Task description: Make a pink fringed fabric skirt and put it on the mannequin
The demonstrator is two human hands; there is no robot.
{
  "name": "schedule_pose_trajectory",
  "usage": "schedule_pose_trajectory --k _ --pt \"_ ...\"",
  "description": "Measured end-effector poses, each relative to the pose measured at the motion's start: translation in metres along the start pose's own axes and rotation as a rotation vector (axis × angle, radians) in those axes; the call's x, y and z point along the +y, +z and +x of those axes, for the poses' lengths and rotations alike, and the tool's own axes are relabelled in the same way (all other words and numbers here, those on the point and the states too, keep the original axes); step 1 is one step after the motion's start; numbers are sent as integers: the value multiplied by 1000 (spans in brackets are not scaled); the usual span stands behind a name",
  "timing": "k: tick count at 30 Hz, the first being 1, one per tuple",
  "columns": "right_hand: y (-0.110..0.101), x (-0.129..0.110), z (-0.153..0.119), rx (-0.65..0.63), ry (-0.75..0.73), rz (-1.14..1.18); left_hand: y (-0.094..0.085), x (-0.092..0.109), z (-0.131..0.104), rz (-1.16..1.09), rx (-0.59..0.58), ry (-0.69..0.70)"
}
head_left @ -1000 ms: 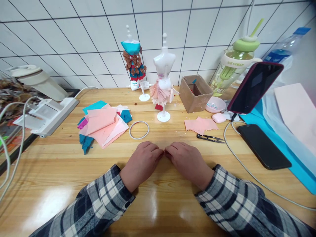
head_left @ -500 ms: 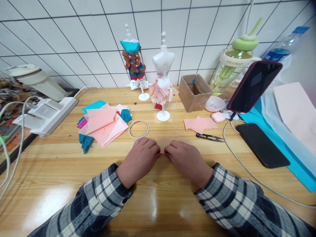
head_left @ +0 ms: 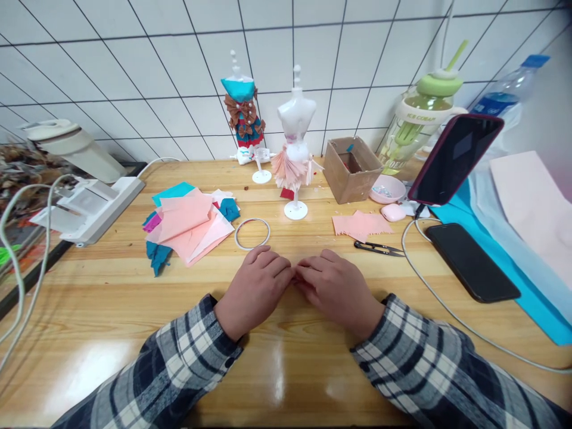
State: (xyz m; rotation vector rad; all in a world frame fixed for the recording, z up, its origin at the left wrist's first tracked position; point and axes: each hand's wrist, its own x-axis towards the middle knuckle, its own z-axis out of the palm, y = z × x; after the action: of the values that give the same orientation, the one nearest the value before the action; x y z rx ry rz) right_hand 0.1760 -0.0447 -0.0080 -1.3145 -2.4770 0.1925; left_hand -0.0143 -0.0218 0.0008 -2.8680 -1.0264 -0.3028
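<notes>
While the white cable (head_left: pixel 18 280) loops loose at the left edge, a sleeve could snag it and drag the white box (head_left: pixel 93 205) it runs toward. The stack of pink and blue paper sheets (head_left: pixel 190 223) lies loose, so a brushing elbow could scatter it. At centre, the left hand (head_left: pixel 252 289) and right hand (head_left: pixel 337 289) rest on the wooden surface (head_left: pixel 111 333), their fingers curled and meeting over a small pink scrap (head_left: pixel 295 279); a hard pull might tear it. Most of the scrap is hidden, so its shape and who grips it I cannot tell. Right of them, the snips (head_left: pixel 379 248) lie near the wrist, blades exposed.
</notes>
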Motion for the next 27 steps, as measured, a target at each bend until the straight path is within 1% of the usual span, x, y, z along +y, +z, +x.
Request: schedule_pose_trajectory --k 2,5,7,9,11,13,14,15,16,17,18,20,23,25,27 --pt "1 2 0 -17 -6 1 -2 1 0 16 7 1" --pt "0 1 0 -30 10 36 -6 0 1 3 -13 -9" --pt "-2 0 0 -36 32 80 -7 -1 2 -44 -18 -40" --pt "-3 0 0 -27 63 136 -8 -3 2 -149 -5 -80" --pt "-2 2 1 14 128 213 -6 -3 1 -326 73 -176" --pt "-1 4 2 80 239 352 -2 -1 1 -597 199 -346" --pt "0 4 3 109 295 445 0 2 2 -767 249 -445" --pt "0 4 3 130 341 543 2 5 2 -950 279 -532" --pt "1 3 4 141 375 634 4 9 3 -1124 284 -599" --pt "1 1 5 147 401 711 7 14 4 -1258 278 -658" --pt "2 -1 5 154 420 768 9 18 5 -1339 280 -714" --pt "2 -6 5 187 449 836 13 27 6 -1441 323 -806" --pt "3 -11 5 263 453 890 16 35 7 -1587 419 -932" --pt "3 -13 5 307 448 898 17 37 7 -1597 448 -963" --pt "4 -13 5 324 449 887 17 37 7 -1514 455 -941"
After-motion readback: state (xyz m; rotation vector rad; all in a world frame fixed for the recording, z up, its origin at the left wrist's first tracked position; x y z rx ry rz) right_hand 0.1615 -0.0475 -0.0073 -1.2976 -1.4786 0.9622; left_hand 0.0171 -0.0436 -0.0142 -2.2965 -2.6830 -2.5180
